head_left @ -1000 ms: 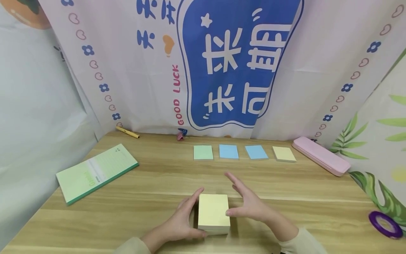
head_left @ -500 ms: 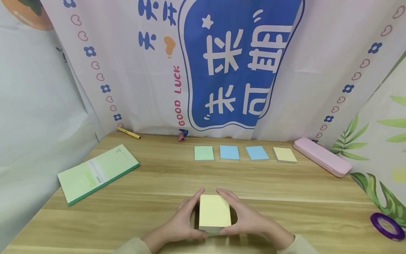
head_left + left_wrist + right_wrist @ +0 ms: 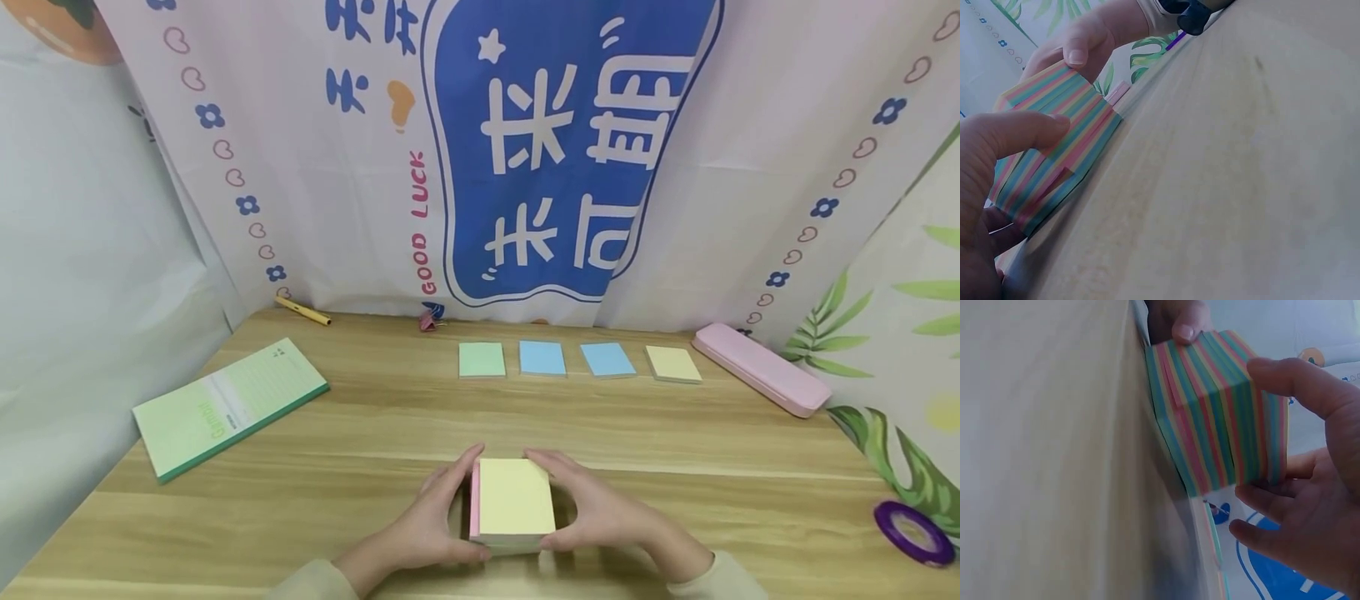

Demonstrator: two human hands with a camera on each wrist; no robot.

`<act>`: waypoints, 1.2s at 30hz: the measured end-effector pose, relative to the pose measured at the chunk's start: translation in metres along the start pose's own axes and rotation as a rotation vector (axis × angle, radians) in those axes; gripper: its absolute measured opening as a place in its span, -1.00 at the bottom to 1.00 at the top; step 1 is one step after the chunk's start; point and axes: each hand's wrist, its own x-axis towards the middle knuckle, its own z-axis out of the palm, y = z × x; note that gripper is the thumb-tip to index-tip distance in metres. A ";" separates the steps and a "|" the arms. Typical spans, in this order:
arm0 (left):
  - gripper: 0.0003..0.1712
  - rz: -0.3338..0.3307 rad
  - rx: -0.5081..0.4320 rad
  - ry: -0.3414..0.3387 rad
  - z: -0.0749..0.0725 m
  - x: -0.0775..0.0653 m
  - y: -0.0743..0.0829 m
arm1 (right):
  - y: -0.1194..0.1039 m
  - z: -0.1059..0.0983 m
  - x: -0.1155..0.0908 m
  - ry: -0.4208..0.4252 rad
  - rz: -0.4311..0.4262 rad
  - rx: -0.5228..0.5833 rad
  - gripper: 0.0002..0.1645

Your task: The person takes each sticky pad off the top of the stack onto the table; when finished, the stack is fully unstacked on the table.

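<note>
A thick stack of sticky note pads (image 3: pixel 516 497) stands near the front of the table, its top sheet yellow. A strip of pink shows along its left side, where the upper part sits a little to the right of the layers below. My left hand (image 3: pixel 427 525) holds the stack from the left, thumb on the near side and fingers at the far side. My right hand (image 3: pixel 603 508) grips the upper part at the right, thumb at the near corner. Both wrist views show the striped sides of the stack (image 3: pixel 1210 406); the fingers behind it are partly hidden.
Behind the stack lies a row of thin pads: green (image 3: pixel 482 360), two blue (image 3: pixel 542 358) and yellow (image 3: pixel 672 364). A pink case (image 3: pixel 761 369) is at the right, purple tape (image 3: pixel 912 533) at the right edge. A green notebook (image 3: pixel 231 408), yellow pen (image 3: pixel 302 312) and pink clip (image 3: pixel 430 319) lie left.
My right hand has come in from beside the stack and taken hold of its right side. The upper pads have shifted right, baring a pink strip. The left hand stays in place.
</note>
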 end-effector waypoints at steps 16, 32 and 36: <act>0.21 -0.024 0.049 0.026 0.000 -0.002 0.000 | 0.026 -0.038 0.018 0.157 0.034 0.341 0.03; 0.19 -0.007 0.040 0.015 0.001 -0.001 -0.002 | 0.039 -0.032 0.095 0.018 0.085 0.489 0.01; 0.20 0.002 0.049 0.009 0.000 0.000 -0.003 | 0.055 -0.024 0.107 -0.003 0.107 0.445 0.06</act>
